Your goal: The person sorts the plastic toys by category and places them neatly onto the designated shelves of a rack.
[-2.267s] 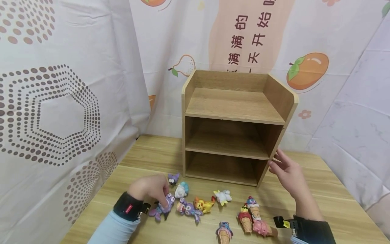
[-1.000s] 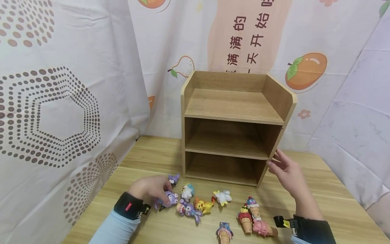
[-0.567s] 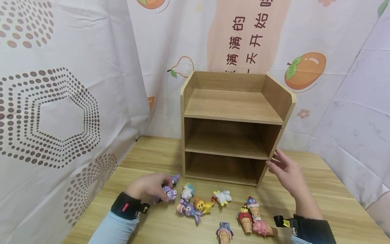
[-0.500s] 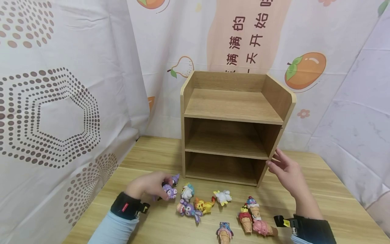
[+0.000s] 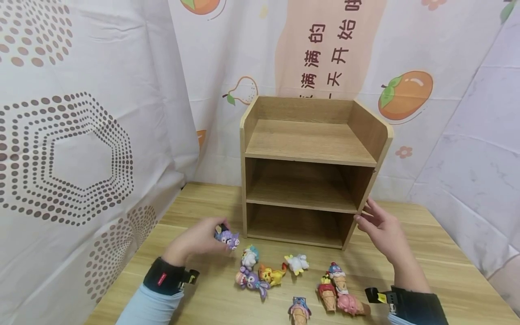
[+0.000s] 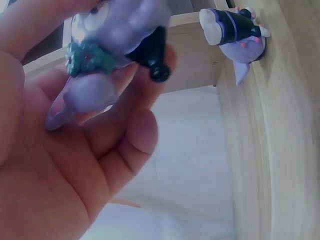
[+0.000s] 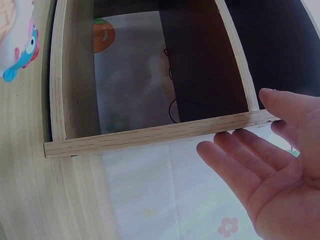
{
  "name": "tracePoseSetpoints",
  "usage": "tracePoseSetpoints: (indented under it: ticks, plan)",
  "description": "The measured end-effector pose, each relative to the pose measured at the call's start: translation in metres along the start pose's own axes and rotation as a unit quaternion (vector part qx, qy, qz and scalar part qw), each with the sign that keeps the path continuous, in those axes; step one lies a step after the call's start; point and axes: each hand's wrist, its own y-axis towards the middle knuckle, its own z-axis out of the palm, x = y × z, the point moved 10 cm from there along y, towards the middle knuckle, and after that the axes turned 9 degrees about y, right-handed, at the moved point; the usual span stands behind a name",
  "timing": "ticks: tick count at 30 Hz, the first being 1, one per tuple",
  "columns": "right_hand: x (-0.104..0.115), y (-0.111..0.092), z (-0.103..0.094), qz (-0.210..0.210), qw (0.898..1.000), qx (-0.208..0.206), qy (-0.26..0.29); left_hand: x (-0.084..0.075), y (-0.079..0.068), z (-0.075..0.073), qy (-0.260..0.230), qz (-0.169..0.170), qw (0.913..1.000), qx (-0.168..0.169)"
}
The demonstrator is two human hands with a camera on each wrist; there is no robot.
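My left hand [image 5: 199, 240] holds a purple figurine [image 5: 229, 240] left of the shelf's lower front corner. In the left wrist view the figurine [image 6: 125, 30] shows a dark pointed part and a teal flower collar, with thumb and fingers around it. Beyond it, near the shelf, lies another purple figurine [image 6: 239, 37] with dark clothing. My right hand [image 5: 382, 232] is at the right side panel of the wooden shelf [image 5: 310, 140]. In the right wrist view its fingers [image 7: 240, 160] stretch along the panel's outer face, the thumb at its front edge.
Before the shelf lie a white-and-blue figurine [image 5: 249, 256], a purple rabbit figurine [image 5: 253, 280], a yellow lion-like figurine [image 5: 273, 274] and a white duck-like figurine [image 5: 297, 263]. Several ice-cream-cone figurines, including a pink one [image 5: 350, 304], lie nearer right. Printed curtains [image 5: 219, 149] hang behind.
My left hand has turned the purple figurine and carried it up and away from me, toward the shelf. The white-and-blue figurine was shifted right earlier. My right hand has stayed in place.
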Motion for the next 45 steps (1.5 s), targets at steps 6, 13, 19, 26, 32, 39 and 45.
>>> tracePoseSetpoints:
  ticks: [6,13,19,26,32,39,45]
  plan:
    - [0.0,0.0,0.0,-0.005,1.0,0.001,0.004,-0.005,0.003,-0.015,0.005,-0.014,0.9974,-0.071]
    - [0.0,0.001,0.0,-0.004,1.0,0.0,0.001,-0.014,0.002,-0.036,0.027,0.012,0.9855,-0.167]
    - [0.0,0.0,-0.001,-0.002,1.0,0.001,-0.002,-0.016,0.0,-0.045,-0.015,-0.007,0.9781,-0.207]
    - [0.001,0.0,-0.001,0.0,1.0,0.0,-0.008,-0.023,-0.001,-0.049,-0.04,0.002,0.9699,-0.24]
    - [0.001,-0.001,-0.001,0.003,1.0,0.002,-0.006,-0.028,0.001,-0.044,-0.066,0.007,0.9678,-0.243]
    - [0.001,-0.002,-0.002,0.006,1.0,0.004,-0.006,-0.045,-0.002,-0.05,-0.041,0.048,0.9534,-0.295]
    - [0.0,-0.001,-0.001,0.004,1.0,0.003,-0.006,-0.063,-0.006,-0.059,-0.055,0.103,0.9346,-0.336]
